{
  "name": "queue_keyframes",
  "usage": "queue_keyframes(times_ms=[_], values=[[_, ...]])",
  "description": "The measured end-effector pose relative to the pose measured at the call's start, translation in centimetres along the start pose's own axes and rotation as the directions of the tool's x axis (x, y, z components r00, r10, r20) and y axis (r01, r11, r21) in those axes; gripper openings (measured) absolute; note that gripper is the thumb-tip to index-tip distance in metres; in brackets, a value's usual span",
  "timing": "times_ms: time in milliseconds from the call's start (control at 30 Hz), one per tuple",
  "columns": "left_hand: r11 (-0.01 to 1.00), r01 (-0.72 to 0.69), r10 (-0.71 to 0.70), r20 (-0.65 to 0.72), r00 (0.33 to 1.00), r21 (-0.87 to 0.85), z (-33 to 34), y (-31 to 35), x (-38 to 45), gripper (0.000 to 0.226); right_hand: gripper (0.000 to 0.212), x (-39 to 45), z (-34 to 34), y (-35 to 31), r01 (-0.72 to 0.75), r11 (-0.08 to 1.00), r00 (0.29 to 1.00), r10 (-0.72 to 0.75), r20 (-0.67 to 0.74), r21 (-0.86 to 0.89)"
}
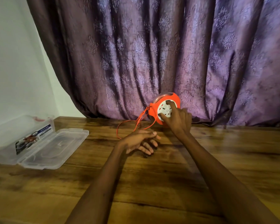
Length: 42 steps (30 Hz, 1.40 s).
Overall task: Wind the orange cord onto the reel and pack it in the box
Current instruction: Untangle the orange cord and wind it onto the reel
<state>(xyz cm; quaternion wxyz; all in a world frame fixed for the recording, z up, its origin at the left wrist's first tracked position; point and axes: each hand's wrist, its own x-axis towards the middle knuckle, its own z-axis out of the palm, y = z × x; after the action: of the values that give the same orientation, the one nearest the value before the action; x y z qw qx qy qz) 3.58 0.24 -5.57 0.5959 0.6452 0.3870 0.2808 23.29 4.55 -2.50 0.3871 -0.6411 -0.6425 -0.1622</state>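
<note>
We hold the reel [166, 109] up on edge at the far side of the surface [152, 183], close against the curtain [152, 54], and our right hand [178, 120] grips it with a forefinger and thumb hooked into its white socket face. Our left hand [139, 140] hovers just in front of the reel, a little to its left, fingers loose and spread, holding nothing that we can see; the cord [136, 125] runs past it in slack loops that hang from the reel's left edge and trail down to the surface. The box [39, 143] lies open well to the left of the reel, lid flat beside it. The main risk, we judge, is the slack: with no hand guiding it, the loose loops could cross or knot as the reel turns, or ride over the rim instead of into the groove. The reel itself stands on a narrow edge, so a hard turn from two fingers could tip it or roll it into the curtain, whose folds might catch the cord. How much cord is left to wind we cannot tell, as part of it is hidden behind our left hand.
</note>
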Motion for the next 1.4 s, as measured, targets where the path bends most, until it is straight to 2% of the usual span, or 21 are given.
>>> queue_keyframes(times_ms=[100, 133, 167, 200, 233, 267, 300, 333, 367, 400, 500, 600, 700, 800, 867, 1033, 1167, 1300, 1400], values=[[0.998, -0.052, 0.057, 0.196, 0.979, -0.032, 0.8, 1.1, -0.5, 0.033, 0.058, 0.3, 0.0, 0.4, 0.095, 0.989, 0.994, -0.100, -0.046, -0.111], [0.993, -0.099, 0.112, 0.200, 0.973, -0.071, 1.1, 1.5, -0.7, 0.030, 0.058, 0.3, -0.1, 0.5, 0.124, 0.982, 0.990, -0.133, -0.051, -0.144], [0.978, -0.165, 0.183, 0.139, 0.973, -0.131, 1.4, 2.0, -0.7, 0.028, 0.057, 0.3, -0.1, 0.6, 0.151, 0.973, 0.986, -0.162, -0.050, -0.174], [0.948, -0.259, 0.265, 0.008, 0.964, -0.186, 1.6, 2.5, -0.6, 0.026, 0.057, 0.3, -0.1, 0.6, 0.175, 0.964, 0.981, -0.187, -0.047, -0.198], [0.909, -0.381, 0.351, -0.183, 0.918, -0.167, 1.8, 2.8, -0.5, 0.024, 0.057, 0.2, -0.2, 0.7, 0.195, 0.957, 0.977, -0.210, -0.048, -0.216], [0.876, -0.483, 0.441, -0.399, 0.804, -0.003, 1.8, 2.8, -0.2, 0.023, 0.057, 0.1, -0.2, 0.7, 0.210, 0.950, 0.972, -0.228, -0.054, -0.231], [0.837, -0.470, 0.539, -0.562, 0.627, 0.279, 1.8, 2.7, 0.0, 0.022, 0.057, 0.1, -0.3, 0.7, 0.222, 0.944, 0.968, -0.244, -0.062, -0.246], [0.778, -0.335, 0.627, -0.624, 0.465, 0.531, 1.8, 2.5, 0.2, 0.025, 0.058, 0.0, -0.3, 0.6, 0.235, 0.937, 0.964, -0.259, -0.066, -0.258], [0.717, -0.172, 0.683, -0.633, 0.365, 0.675, 1.9, 2.2, 0.2, 0.034, 0.058, -0.1, -0.3, 0.5, 0.250, 0.931, 0.959, -0.275, -0.063, -0.268], [0.688, -0.054, 0.695, -0.635, 0.337, 0.724, 2.1, 2.0, 0.2, 0.046, 0.058, -0.2, -0.3, 0.4, 0.264, 0.924, 0.955, -0.291, -0.059, -0.276], [0.733, 0.114, 0.586, -0.707, 0.395, 0.671, 2.4, 1.6, 0.7, 0.066, 0.058, -0.4, -0.4, 0.0, 0.290, 0.913, 0.946, -0.319, -0.058, -0.288], [0.766, 0.172, 0.507, -0.747, 0.429, 0.619, 2.1, 1.5, 0.9, 0.051, 0.058, -0.5, -0.3, -0.2, 0.305, 0.910, 0.940, -0.335, -0.065, -0.282], [0.841, 0.080, 0.457, -0.781, 0.425, 0.535, 1.3, 1.7, 0.5, 0.025, 0.056, -0.5, -0.2, 0.0, 0.288, 0.923, 0.945, -0.318, -0.081, -0.254], [0.934, -0.087, 0.351, -0.839, 0.415, 0.347, 0.1, 2.1, 0.3, 0.002, 0.056, -0.6, 0.2, 0.4, 0.252, 0.948, 0.960, -0.269, -0.070, -0.195], [0.954, -0.151, 0.297, -0.877, 0.377, 0.258, -1.4, 2.1, 0.0, 0.013, 0.057, -0.6, 0.5, 0.7, 0.215, 0.970, 0.974, -0.222, -0.050, -0.113], [0.980, -0.022, 0.190, -0.892, 0.409, 0.198, -6.4, 0.9, -0.8, 0.011, 0.061, -0.1, 0.6, 1.4, 0.097, 0.990, 0.995, -0.100, 0.023, 0.099], [0.960, 0.061, 0.233, -0.897, 0.375, 0.274, -9.0, 0.6, -2.0, 0.013, 0.061, 0.2, 0.6, 1.4, 0.016, 0.965, 1.000, -0.019, 0.007, 0.261], [0.921, 0.182, 0.255, -0.887, 0.385, 0.344, -11.3, -0.2, -3.8, 0.016, 0.063, 0.8, 0.7, 1.8, -0.083, 0.944, 0.996, 0.075, 0.038, 0.320], [0.865, 0.306, 0.269, -0.883, 0.385, 0.397, -12.3, -1.4, -5.3, 0.017, 0.064, 1.3, 0.6, 2.1, -0.099, 0.954, 0.995, 0.085, 0.061, 0.284]])
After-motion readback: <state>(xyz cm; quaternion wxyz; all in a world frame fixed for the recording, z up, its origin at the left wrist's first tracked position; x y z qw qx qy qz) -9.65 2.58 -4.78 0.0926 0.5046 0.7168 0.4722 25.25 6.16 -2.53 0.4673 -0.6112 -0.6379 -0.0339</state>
